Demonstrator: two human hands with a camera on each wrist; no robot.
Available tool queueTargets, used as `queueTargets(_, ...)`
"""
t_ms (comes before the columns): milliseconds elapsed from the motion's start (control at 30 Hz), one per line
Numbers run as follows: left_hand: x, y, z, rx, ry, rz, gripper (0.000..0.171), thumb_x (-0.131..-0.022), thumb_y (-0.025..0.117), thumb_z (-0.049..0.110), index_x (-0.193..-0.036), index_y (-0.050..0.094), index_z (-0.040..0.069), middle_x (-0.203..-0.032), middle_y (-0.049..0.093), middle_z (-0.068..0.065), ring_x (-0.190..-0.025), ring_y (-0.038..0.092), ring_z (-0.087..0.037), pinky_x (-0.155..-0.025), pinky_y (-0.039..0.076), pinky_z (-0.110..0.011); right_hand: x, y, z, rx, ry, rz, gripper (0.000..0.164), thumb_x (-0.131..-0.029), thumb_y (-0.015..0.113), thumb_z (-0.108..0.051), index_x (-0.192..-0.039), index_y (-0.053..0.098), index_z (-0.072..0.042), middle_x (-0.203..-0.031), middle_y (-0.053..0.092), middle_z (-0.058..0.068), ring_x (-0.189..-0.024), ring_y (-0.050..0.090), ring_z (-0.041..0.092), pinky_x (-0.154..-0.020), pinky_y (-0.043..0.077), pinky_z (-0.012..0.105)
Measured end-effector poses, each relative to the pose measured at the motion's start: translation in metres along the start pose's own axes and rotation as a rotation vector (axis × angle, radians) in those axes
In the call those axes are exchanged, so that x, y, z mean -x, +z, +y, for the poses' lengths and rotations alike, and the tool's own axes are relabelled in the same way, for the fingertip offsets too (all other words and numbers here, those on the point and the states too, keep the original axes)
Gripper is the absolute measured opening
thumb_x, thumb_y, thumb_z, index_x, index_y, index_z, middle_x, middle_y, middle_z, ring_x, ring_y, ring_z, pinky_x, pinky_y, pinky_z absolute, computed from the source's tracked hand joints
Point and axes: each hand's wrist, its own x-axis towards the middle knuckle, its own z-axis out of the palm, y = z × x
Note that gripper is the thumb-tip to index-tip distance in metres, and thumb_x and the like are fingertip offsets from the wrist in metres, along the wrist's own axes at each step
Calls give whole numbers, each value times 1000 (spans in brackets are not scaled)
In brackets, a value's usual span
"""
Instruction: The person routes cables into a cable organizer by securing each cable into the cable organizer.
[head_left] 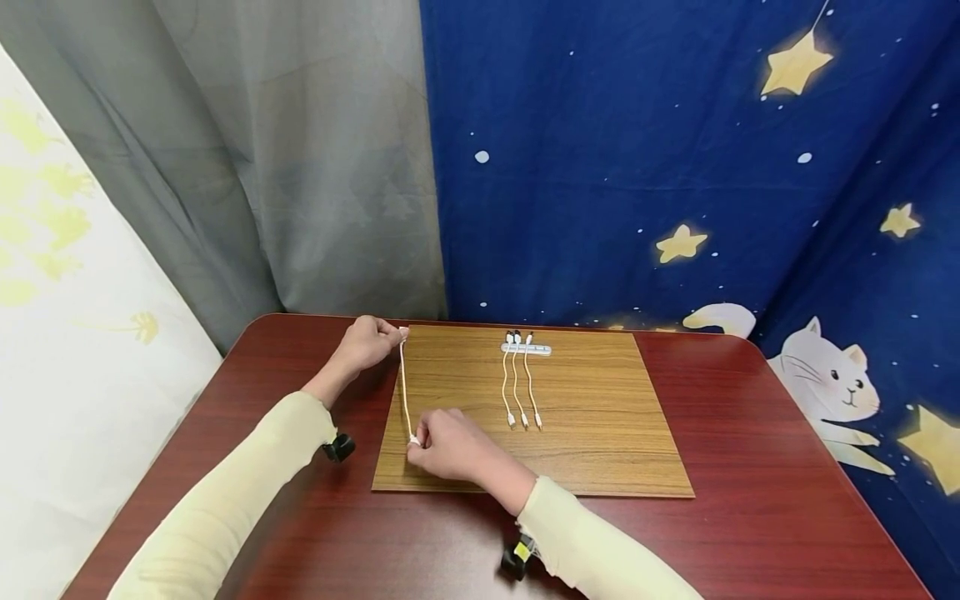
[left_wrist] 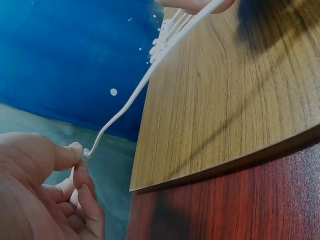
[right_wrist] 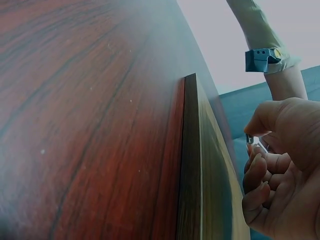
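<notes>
A short white cable [head_left: 406, 387] runs taut between my two hands above the left side of a wood-grain board [head_left: 600, 417]. My left hand [head_left: 367, 342] pinches its far end near the board's back left corner; in the left wrist view the thumb and finger cover that plug. Nearer the front, my right hand [head_left: 456, 446] pinches the other end, and a metal plug tip [right_wrist: 249, 138] shows between thumb and finger in the right wrist view. Several finger-widths away, three white cables [head_left: 515, 383] lie side by side on the board, their upper ends in a pale cable clip strip [head_left: 546, 350].
The board lies on a dark red table [head_left: 750, 433], its raised edge visible in both wrist views. A grey curtain [head_left: 330, 167] and a blue starry curtain [head_left: 600, 167] hang behind the table. Small black cameras [head_left: 340, 447] are strapped at the wrists.
</notes>
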Motion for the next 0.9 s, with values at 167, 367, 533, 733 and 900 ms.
queueTargets(167, -2, 3, 1, 2, -9, 1, 37, -102, 63, 31, -102, 75, -4, -65, 56, -1, -60, 42, -17, -59, 37, -34, 1, -2, 2, 16, -11, 17, 20, -84, 73, -19, -73, 57, -20, -64, 54, -9, -56, 48, 6, -52, 40, 25)
queueTargets(367, -2, 4, 4, -3, -14, 1, 37, -102, 64, 32, -101, 75, -3, -61, 52, 1, -58, 41, -17, -59, 37, -34, 3, -4, 4, 25, -18, 32, 20, -83, 73, -19, -73, 57, -21, -63, 53, -10, -54, 47, 6, -52, 39, 24)
queueTargets(533, -2, 6, 8, -2, -19, 8, 35, -101, 65, 32, -98, 75, -2, -68, 60, -5, -61, 45, -18, -60, 38, -33, 4, -5, 6, 28, -24, 43, 19, -82, 73, -19, -73, 56, -20, -62, 52, -10, -54, 46, 6, -52, 39, 24)
queueTargets(733, -2, 8, 12, 8, -15, -10, 36, -101, 64, 32, -101, 75, -2, -78, 65, -15, -63, 46, -19, -61, 39, -34, 5, -6, 9, 28, -8, 41, 19, -82, 73, -20, -74, 56, -20, -62, 52, -9, -53, 46, 7, -51, 39, 25)
queueTargets(900, -5, 9, 11, 1, -12, -11, 36, -100, 65, 32, -98, 75, -2, -66, 59, -5, -62, 45, -19, -61, 38, -33, 6, -6, 10, 40, -22, 44, 20, -82, 73, -20, -73, 56, -20, -63, 52, -10, -54, 46, 6, -52, 39, 24)
